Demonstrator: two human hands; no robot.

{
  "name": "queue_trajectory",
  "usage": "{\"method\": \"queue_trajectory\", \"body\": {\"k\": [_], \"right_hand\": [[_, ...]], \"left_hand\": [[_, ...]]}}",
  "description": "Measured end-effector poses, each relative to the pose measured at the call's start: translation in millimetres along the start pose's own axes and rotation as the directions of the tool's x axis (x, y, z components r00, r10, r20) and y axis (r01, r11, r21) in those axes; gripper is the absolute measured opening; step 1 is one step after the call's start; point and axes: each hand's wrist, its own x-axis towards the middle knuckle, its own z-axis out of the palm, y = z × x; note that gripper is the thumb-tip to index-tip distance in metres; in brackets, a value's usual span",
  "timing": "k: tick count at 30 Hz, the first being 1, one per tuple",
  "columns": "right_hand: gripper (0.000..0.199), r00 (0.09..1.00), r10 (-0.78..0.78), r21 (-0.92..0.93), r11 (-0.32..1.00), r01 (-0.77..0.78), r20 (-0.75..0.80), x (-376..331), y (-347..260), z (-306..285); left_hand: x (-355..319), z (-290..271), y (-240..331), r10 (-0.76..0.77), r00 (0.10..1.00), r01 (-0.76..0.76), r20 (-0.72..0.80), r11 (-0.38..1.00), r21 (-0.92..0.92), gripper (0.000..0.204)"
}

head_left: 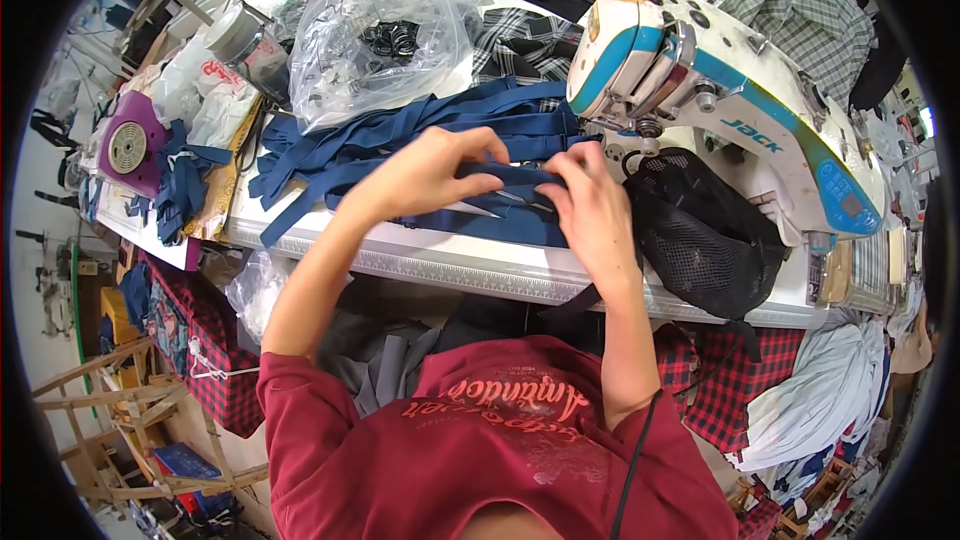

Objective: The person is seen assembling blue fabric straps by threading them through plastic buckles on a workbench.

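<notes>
Dark blue fabric strips [345, 165] lie in a long, loose bundle across the white sewing table, left of the sewing machine's needle area. Over the middle of them, my left hand [430, 172] has its thumb and forefinger apart, with nothing visible between them. My right hand [592, 195] is at the strips' right end, its bent fingers and thumb closed on the edge of a blue strip; the fingertips partly hide it. Between the hands, a thin, pale pointed piece [472, 208] lies on the blue fabric; its kind is unclear.
The white and blue sewing machine [730, 100] stands at right, a black mesh bag [705, 235] beside my right hand. Behind the strips lies a clear plastic bag [370, 40] with black items. A purple fan-like box [130, 145] stands left. A ruler [450, 275] edges the table.
</notes>
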Motion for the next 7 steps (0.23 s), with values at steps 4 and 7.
{"method": "queue_trajectory", "body": {"k": [4, 7], "right_hand": [[0.013, 0.995, 0.016, -0.088, 0.996, -0.025, -0.101, -9.6, 9.4, -11.3], [0.013, 0.997, 0.036, -0.122, 0.991, -0.045, -0.069, -19.5, 8.9, -13.2]], "left_hand": [[-27.5, -50.8, -3.7, -0.245, 0.966, 0.258, 0.085, 0.942, -0.216, 0.024], [-67.0, -100.4, -12.4, -0.304, 0.952, 0.297, 0.022, 0.910, -0.290, 0.029]]}}
